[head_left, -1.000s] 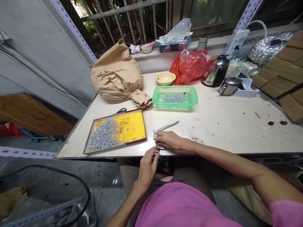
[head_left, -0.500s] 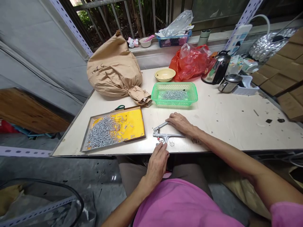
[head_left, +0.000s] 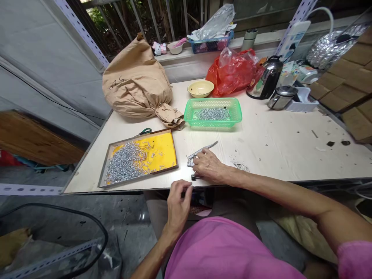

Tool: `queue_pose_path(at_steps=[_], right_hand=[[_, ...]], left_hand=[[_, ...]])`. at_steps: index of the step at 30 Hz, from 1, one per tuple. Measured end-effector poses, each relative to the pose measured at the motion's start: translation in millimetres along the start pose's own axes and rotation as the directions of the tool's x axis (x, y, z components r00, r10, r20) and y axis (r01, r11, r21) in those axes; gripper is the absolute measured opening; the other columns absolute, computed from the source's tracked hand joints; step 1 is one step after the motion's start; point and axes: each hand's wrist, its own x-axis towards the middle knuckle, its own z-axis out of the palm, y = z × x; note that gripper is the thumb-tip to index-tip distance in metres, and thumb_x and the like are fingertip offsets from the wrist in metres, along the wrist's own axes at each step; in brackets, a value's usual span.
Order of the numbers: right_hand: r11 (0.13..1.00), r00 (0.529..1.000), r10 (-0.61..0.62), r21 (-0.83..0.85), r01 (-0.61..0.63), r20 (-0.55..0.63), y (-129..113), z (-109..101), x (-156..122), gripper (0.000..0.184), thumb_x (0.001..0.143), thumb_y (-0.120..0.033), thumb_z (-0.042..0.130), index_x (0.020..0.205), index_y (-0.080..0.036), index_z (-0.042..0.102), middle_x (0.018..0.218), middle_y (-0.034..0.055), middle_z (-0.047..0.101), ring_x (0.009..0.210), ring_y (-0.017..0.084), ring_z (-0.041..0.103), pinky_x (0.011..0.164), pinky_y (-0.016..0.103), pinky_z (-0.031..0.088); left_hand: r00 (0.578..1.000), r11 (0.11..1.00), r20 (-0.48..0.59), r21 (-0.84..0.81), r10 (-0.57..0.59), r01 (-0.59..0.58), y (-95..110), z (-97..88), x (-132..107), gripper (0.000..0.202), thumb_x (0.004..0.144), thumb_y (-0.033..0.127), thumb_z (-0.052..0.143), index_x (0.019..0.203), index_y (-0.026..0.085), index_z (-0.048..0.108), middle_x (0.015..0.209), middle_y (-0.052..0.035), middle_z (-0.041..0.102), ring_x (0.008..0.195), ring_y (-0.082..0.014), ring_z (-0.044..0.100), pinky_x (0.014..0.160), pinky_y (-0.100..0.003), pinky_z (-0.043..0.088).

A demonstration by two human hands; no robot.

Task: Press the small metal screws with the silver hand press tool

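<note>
Grey metal hand pliers [head_left: 202, 150] lie on the table near its front edge, one handle pointing up and right. My right hand [head_left: 209, 166] is over the middle of the pliers with its fingers bent and closed; it hides the lower handle, and what the fingertips grip cannot be made out. Just off the table's front edge, my left hand [head_left: 178, 203] has its thumb and forefinger brought together near a tiny pale speck. A small dark part at the pliers' near end [head_left: 193, 177] lies between the two hands.
To the left, a shallow tray [head_left: 139, 176] holds many small metal pieces on yellow card. A green basket [head_left: 213, 123] with similar pieces stands behind the pliers. Farther back are a brown paper sack [head_left: 136, 83], a cream bowl [head_left: 200, 89], a red bag [head_left: 232, 73] and a kettle [head_left: 269, 79].
My right hand has moved left and down from the upper handle to the middle of the pliers. My left hand has drawn back from the pliers, down and left.
</note>
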Motion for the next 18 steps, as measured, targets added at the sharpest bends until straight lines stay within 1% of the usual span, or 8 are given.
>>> queue_pose_path(at_steps=[1, 3, 5, 7, 12, 14, 16, 18], right_hand=[[1.000, 1.000, 0.006, -0.018, -0.005, 0.024, 0, 1, 1, 0.021, 0.089, -0.027, 0.053, 0.078, -0.016, 0.066, 0.084, 0.0087, 0.067, 0.088, 0.024, 0.051, 0.075, 0.038, 0.026], [0.999, 0.996, 0.016, -0.047, -0.012, 0.089, -1, 4, 3, 0.019, 0.087, -0.021, 0.053, 0.075, -0.016, 0.066, 0.083, 0.0091, 0.067, 0.086, 0.023, 0.054, 0.076, 0.039, 0.026], [0.998, 0.988, 0.019, -0.069, -0.009, 0.153, -1, 6, 6, 0.016, 0.084, -0.016, 0.053, 0.075, -0.016, 0.067, 0.080, 0.0095, 0.068, 0.083, 0.023, 0.056, 0.076, 0.039, 0.026], [0.997, 0.983, 0.007, -0.078, 0.008, 0.185, -1, 8, 10, 0.014, 0.083, -0.015, 0.054, 0.076, -0.016, 0.067, 0.078, 0.0101, 0.068, 0.081, 0.023, 0.058, 0.078, 0.040, 0.027], [0.994, 0.970, -0.078, -0.058, 0.094, 0.229, -5, 6, 14, 0.013, 0.079, -0.013, 0.055, 0.075, -0.015, 0.067, 0.074, 0.0105, 0.069, 0.078, 0.022, 0.059, 0.078, 0.038, 0.029], [0.996, 0.971, -0.080, -0.020, 0.086, 0.224, -5, 0, 12, 0.015, 0.080, -0.016, 0.054, 0.072, -0.015, 0.066, 0.075, 0.0094, 0.069, 0.076, 0.020, 0.059, 0.076, 0.037, 0.030], [0.998, 0.984, -0.055, 0.032, 0.051, 0.168, 1, -14, 7, 0.019, 0.083, -0.021, 0.052, 0.071, -0.016, 0.065, 0.076, 0.0071, 0.069, 0.074, 0.018, 0.059, 0.075, 0.035, 0.031], [0.998, 0.998, 0.021, 0.062, -0.024, 0.057, 15, -33, 4, 0.023, 0.087, -0.026, 0.049, 0.074, -0.017, 0.066, 0.077, 0.0051, 0.069, 0.070, 0.016, 0.058, 0.074, 0.033, 0.033]], left_hand=[[0.998, 0.998, -0.020, -0.021, -0.065, 0.065, -2, -4.4, 1, 0.014, 0.088, 0.028, 0.053, 0.091, 0.019, 0.063, 0.092, -0.0042, 0.064, 0.086, -0.0149, 0.061, 0.078, -0.027, 0.049], [0.980, 0.977, -0.020, -0.081, -0.198, 0.196, -5, -10.5, 5, 0.017, 0.086, 0.032, 0.055, 0.090, 0.018, 0.064, 0.087, -0.0030, 0.064, 0.077, -0.0134, 0.060, 0.070, -0.024, 0.048], [0.951, 0.941, 0.009, -0.143, -0.309, 0.307, -7, -12.5, 9, 0.021, 0.085, 0.036, 0.056, 0.090, 0.017, 0.064, 0.084, -0.0028, 0.064, 0.072, -0.0131, 0.060, 0.066, -0.023, 0.047], [0.926, 0.902, 0.050, -0.209, -0.375, 0.377, -6, -10.8, 14, 0.024, 0.082, 0.038, 0.058, 0.090, 0.016, 0.064, 0.082, -0.0031, 0.065, 0.072, -0.0134, 0.060, 0.065, -0.023, 0.046], [0.912, 0.838, 0.068, -0.371, -0.405, 0.400, -4, -2.7, 25, 0.026, 0.076, 0.038, 0.063, 0.086, 0.014, 0.064, 0.083, -0.0045, 0.064, 0.076, -0.0145, 0.058, 0.066, -0.023, 0.048], [0.898, 0.805, 0.091, -0.410, -0.431, 0.428, -4, -1.7, 28, 0.028, 0.075, 0.039, 0.064, 0.086, 0.013, 0.064, 0.080, -0.0038, 0.063, 0.073, -0.0137, 0.058, 0.064, -0.023, 0.048], [0.881, 0.772, 0.130, -0.437, -0.454, 0.462, -4, -1.7, 31, 0.029, 0.074, 0.039, 0.065, 0.086, 0.013, 0.064, 0.076, -0.0025, 0.062, 0.068, -0.0124, 0.057, 0.060, -0.022, 0.048], [0.864, 0.740, 0.182, -0.452, -0.470, 0.498, -5, -1.6, 34, 0.030, 0.073, 0.040, 0.066, 0.085, 0.012, 0.064, 0.070, -0.0012, 0.060, 0.063, -0.0111, 0.055, 0.054, -0.020, 0.047]])
